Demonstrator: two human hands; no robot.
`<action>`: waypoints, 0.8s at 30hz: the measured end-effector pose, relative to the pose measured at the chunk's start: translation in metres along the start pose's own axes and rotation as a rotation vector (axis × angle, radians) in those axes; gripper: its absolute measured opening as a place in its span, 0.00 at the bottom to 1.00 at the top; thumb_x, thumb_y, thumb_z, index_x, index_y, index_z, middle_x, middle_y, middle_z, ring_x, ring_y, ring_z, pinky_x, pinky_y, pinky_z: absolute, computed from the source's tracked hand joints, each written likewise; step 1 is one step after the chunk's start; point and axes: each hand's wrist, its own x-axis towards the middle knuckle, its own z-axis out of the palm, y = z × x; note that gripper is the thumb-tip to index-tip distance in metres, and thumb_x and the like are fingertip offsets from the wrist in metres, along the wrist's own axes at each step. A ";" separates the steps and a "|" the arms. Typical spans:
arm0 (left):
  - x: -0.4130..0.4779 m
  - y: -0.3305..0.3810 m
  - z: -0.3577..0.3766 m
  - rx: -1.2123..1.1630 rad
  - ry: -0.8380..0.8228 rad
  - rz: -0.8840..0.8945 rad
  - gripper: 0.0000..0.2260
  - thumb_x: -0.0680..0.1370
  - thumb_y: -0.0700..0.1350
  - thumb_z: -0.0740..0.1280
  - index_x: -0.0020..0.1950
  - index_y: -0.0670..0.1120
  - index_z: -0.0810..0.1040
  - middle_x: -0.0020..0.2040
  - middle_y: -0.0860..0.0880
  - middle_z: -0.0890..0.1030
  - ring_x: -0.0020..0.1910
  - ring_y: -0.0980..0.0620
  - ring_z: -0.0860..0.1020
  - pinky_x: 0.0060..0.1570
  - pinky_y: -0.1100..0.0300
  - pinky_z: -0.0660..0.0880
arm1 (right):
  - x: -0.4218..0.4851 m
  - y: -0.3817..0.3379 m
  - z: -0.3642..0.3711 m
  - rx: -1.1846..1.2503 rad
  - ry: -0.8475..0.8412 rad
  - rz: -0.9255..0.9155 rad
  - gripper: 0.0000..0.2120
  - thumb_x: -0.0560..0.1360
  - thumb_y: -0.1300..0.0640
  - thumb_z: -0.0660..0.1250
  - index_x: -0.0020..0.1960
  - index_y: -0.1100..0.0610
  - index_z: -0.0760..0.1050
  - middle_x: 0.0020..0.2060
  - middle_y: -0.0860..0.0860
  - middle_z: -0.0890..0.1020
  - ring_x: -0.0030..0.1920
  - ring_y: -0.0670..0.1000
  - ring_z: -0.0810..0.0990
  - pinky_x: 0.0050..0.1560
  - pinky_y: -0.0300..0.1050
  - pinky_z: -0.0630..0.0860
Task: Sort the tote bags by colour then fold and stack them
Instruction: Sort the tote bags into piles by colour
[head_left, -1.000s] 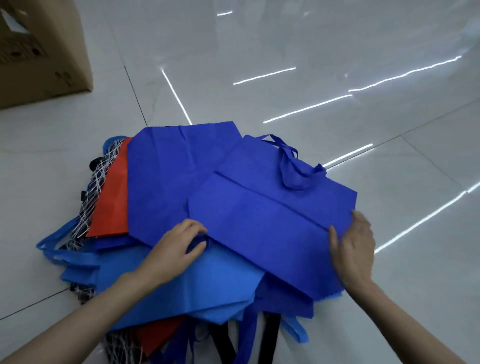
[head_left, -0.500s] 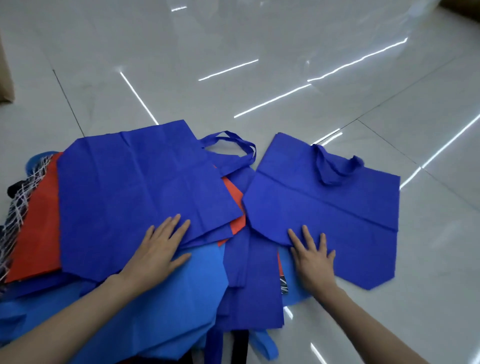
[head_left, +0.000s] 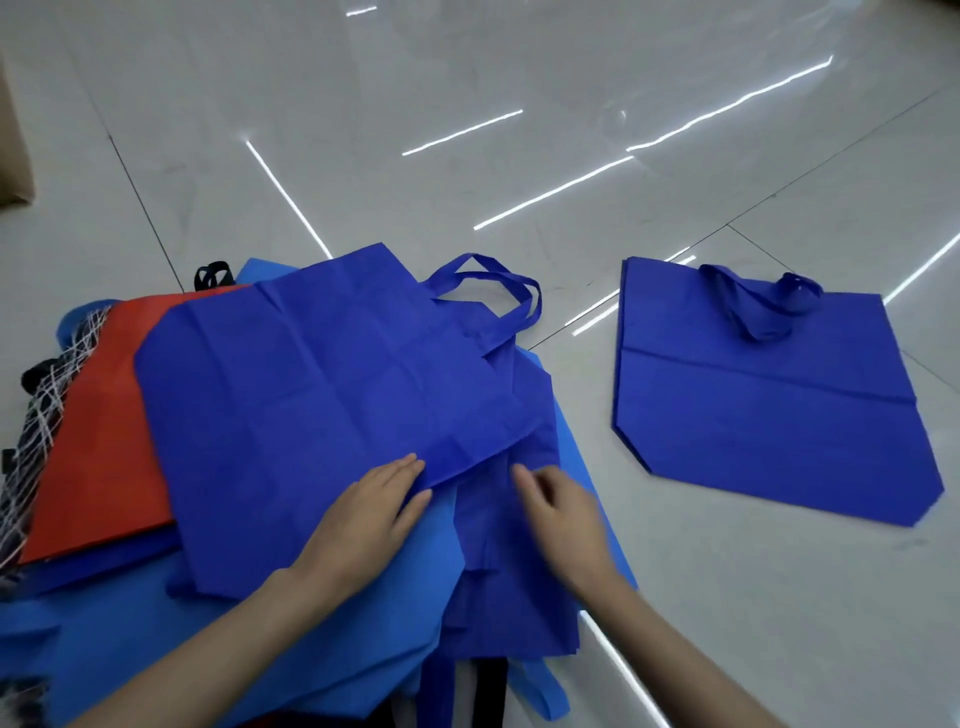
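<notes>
A pile of tote bags lies on the floor at the left. On top is a dark blue bag (head_left: 322, 395) with its handles (head_left: 493, 291) pointing away. My left hand (head_left: 369, 514) lies flat on its near edge, fingers straight. My right hand (head_left: 561, 514) hovers blurred over another dark blue bag (head_left: 514, 587) just to the right, fingers loosely curled, holding nothing I can make out. A separate dark blue bag (head_left: 763, 410) lies flat alone on the floor at the right. Under the top bag are an orange-red bag (head_left: 104, 431) and a light blue bag (head_left: 249, 644).
A black-and-white patterned bag (head_left: 36, 431) sticks out at the pile's left edge. A cardboard box (head_left: 13, 135) stands at the far left. Glossy white floor tiles (head_left: 519, 130) stretch beyond the pile and to the right.
The dark blue bag under my right hand now lies apart on the floor at the right. My right hand has come back to the pile. My left hand stays on the top blue bag.
</notes>
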 end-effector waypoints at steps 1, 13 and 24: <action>-0.001 0.006 0.001 -0.037 0.008 0.011 0.26 0.80 0.61 0.51 0.74 0.48 0.63 0.73 0.54 0.64 0.72 0.58 0.61 0.67 0.68 0.55 | -0.001 -0.011 0.017 0.122 -0.083 0.077 0.19 0.76 0.40 0.62 0.39 0.56 0.74 0.34 0.47 0.79 0.37 0.48 0.77 0.41 0.47 0.73; -0.019 -0.019 0.003 0.262 -0.061 0.213 0.34 0.77 0.68 0.47 0.67 0.45 0.73 0.68 0.43 0.72 0.65 0.50 0.67 0.60 0.47 0.69 | 0.063 0.032 -0.068 0.025 0.509 0.243 0.17 0.78 0.58 0.61 0.65 0.63 0.67 0.57 0.61 0.76 0.57 0.63 0.74 0.55 0.52 0.69; -0.016 -0.051 0.013 0.191 0.037 0.142 0.39 0.73 0.71 0.45 0.74 0.45 0.62 0.75 0.49 0.57 0.73 0.49 0.60 0.68 0.51 0.58 | 0.009 0.030 0.022 -0.819 -0.207 -0.400 0.35 0.77 0.35 0.45 0.78 0.53 0.48 0.77 0.54 0.49 0.76 0.60 0.49 0.73 0.61 0.51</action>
